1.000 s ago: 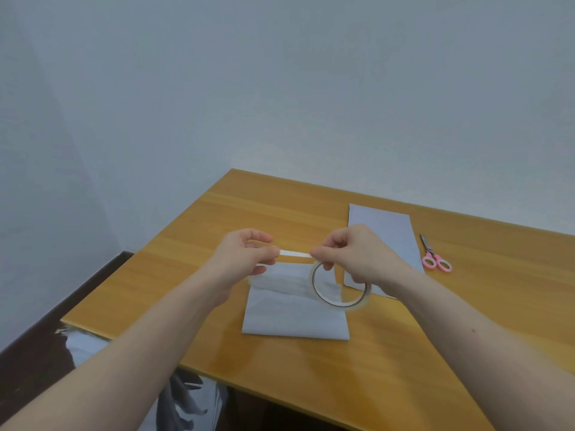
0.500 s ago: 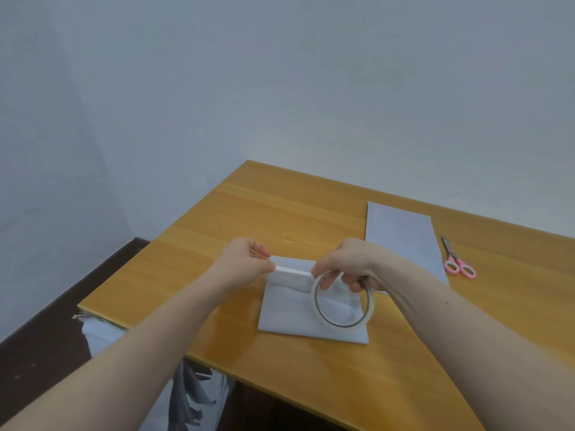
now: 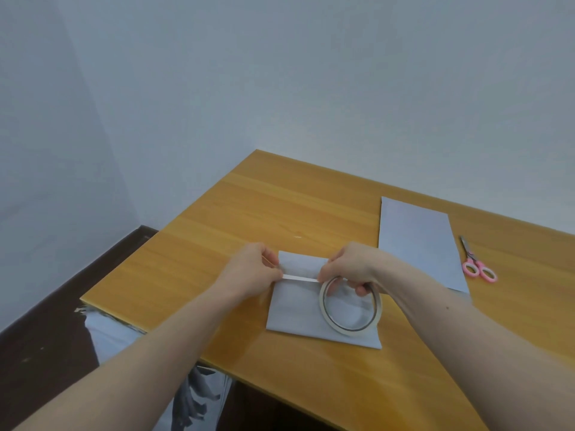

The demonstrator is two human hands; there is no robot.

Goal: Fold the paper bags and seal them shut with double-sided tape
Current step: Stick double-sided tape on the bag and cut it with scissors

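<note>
Paper bags are my job on this orange-brown wooden table (image 3: pixel 280 213), and I judge I am partway through the first. Biggest of them is the long flat pale grey paper bag (image 3: pixel 417 244) lying unfolded toward the far right edge, untouched so far, so all of its folding and sealing is left. Nearer me, in the middle of the table, lies the smaller folded pale grey paper bag (image 3: pixel 298 312), its top flap turned down toward me; the fold looks done, the seal does not. My right hand (image 3: pixel 354 269) has its fingers curled through and around the cream-coloured ring of double-sided tape (image 3: pixel 350 306), which hangs just over the bag's right half. My left hand (image 3: pixel 252 275) pinches the free end of the thin white strip of tape (image 3: pixel 300 278), stretched taut between both hands just above the flap's edge; I cannot tell whether it touches the paper yet. Left for this bag, as I judge it: press the strip down, cut it, perhaps with the small pink-handled scissors (image 3: pixel 476 262) beside the far bag, and close the flap.
</note>
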